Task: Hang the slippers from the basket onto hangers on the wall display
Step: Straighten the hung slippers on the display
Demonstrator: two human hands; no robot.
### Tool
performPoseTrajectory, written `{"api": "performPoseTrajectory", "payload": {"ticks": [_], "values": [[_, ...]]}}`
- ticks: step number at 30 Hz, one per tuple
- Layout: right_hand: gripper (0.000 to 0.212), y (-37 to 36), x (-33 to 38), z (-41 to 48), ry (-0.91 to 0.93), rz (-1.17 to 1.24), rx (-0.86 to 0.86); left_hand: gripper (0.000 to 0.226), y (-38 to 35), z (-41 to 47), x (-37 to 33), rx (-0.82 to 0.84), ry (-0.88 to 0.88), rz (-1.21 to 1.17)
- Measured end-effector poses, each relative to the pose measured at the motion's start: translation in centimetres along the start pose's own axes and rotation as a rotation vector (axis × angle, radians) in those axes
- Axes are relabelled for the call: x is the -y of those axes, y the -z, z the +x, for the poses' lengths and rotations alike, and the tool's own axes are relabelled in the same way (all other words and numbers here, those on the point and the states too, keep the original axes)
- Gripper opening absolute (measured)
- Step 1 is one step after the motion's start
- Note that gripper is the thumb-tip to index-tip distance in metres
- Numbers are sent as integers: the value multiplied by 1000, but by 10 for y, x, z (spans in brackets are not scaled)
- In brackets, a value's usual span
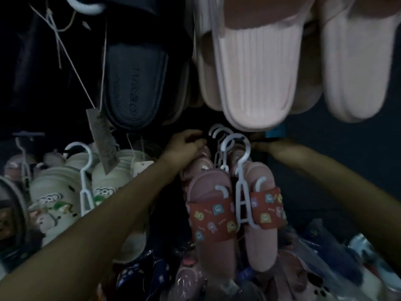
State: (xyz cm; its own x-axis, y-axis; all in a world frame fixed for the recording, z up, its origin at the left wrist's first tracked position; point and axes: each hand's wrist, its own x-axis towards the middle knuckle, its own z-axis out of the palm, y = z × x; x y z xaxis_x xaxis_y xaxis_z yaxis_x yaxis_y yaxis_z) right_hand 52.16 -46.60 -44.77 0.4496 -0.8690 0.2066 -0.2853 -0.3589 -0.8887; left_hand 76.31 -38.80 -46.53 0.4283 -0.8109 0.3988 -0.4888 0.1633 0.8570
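Left hand (186, 144) curled beside white plastic hanger hooks (235, 144) carrying 2 pink cartoon-strapped slippers (213, 216); right hand (263, 146) mostly hidden, grip unclear.

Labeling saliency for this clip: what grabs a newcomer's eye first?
The big pale pink slippers hanging at top right dominate, with a dark slipper beside them at upper left. Centre frame, both hands, left hand and right hand, reach to the white hanger hooks of a pink pair with red cartoon straps. White clogs hang at left.
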Motion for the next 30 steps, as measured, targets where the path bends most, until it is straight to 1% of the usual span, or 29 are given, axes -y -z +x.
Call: {"api": "performPoseTrajectory", "payload": {"ticks": [3,4,5,7,8,10,12,13,16,17,19,21,25,27,30], "values": [[29,5,-3,-36,66,-77,-6,62,7,-45,-13,64,-60,33],[29,4,-3,-49,81,-83,-2,65,12,-60,-17,73,-102,72],[32,4,-4,-59,97,-75,6,61,17,-74,-19,84,-136,100],[36,0,1,-84,121,-94,5,37,28,-101,-23,141,-175,114],[34,-2,6,-97,133,-103,11,33,34,-111,-25,159,-200,136],[30,-10,18,-121,157,-131,43,34,44,-135,-32,176,-280,189],[40,-21,29,-138,193,-212,56,42,55,-156,-39,197,-395,271],[48,-29,35,-147,205,-270,48,48,60,-167,-40,216,-406,295],[64,-51,53,-177,252,-452,40,71,80,-197,-41,237,-308,437],[72,-57,58,-186,245,-505,73,72,88,-204,-40,245,-293,485],[85,-68,73,-210,205,-576,152,67,104,-224,-46,262,-302,567],[91,-77,89,-233,181,-642,197,75,122,-243,-53,248,-273,662],[104,-91,113,-272,163,-766,213,99,153,-282,-76,289,-126,823],[108,-93,124,-290,160,-815,208,101,167,-298,-89,301,-99,880],[111,-93,136,-312,176,-889,172,98,187,-317,-102,289,-111,966]]}}
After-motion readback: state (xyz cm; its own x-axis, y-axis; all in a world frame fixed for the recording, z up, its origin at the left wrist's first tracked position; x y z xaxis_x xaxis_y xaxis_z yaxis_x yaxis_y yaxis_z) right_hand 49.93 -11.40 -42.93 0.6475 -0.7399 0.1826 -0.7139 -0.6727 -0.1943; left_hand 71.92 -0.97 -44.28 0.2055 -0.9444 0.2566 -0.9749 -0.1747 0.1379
